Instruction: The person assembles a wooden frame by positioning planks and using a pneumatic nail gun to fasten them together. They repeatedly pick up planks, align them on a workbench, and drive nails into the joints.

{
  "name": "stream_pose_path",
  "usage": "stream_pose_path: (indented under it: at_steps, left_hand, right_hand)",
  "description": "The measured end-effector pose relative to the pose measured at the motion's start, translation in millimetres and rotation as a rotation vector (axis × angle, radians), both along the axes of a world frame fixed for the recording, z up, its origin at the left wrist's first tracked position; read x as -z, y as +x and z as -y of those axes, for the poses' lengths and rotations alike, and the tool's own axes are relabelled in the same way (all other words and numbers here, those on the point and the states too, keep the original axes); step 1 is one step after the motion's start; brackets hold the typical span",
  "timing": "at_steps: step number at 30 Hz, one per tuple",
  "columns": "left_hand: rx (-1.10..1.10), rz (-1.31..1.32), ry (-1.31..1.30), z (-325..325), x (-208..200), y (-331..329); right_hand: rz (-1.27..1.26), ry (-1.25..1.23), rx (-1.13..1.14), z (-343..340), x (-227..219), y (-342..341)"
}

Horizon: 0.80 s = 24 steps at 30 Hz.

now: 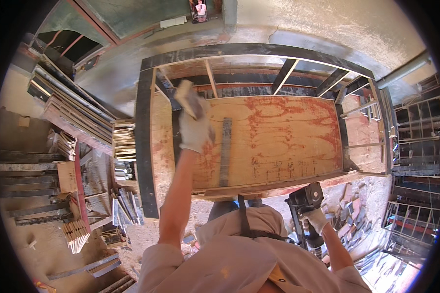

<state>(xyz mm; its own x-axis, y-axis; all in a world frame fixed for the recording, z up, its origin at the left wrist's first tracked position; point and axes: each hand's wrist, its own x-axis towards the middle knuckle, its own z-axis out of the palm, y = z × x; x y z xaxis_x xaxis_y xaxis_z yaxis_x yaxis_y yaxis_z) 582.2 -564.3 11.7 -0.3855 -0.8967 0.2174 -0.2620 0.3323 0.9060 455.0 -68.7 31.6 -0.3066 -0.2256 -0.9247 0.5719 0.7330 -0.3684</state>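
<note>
My left hand (pixel 196 131), in a pale work glove, is raised over the left part of a wooden frame and blurred by motion. Its fingers are closed on a short wooden block (pixel 185 96). Under it lies a reddish-stained plywood panel (pixel 293 129), with a narrow grey wood strip (pixel 225 154) across it. In my gloved right hand (pixel 319 220) is a black nail gun (pixel 308 196), held by its grip just off the near edge of the panel, at the right. A hose seems to run down from the gun's lower end.
Dark boards (pixel 259 50) form the outer frame, with crosspieces at its far side. Stacked wood strips (pixel 124 141) stand close at the left, with longer boards (pixel 76 117) beyond. Wood offcuts (pixel 349 215) litter the floor at the right. A phone (pixel 198 10) rests against the far wall.
</note>
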Motion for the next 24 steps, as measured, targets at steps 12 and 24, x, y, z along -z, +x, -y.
stream_pose_path:
  at_steps: [12, 24]
  left_hand:
    - [-0.246, 0.079, -0.536, 212.3, -110.8, 236.2]
    - [0.605, 0.033, -0.101, 121.9, 156.1, 231.3]
  right_hand:
    - [-0.28, -0.241, 0.042, 102.4, 2.6, 134.3]
    - [-0.053, -0.053, 0.451, 174.9, -56.9, 310.6]
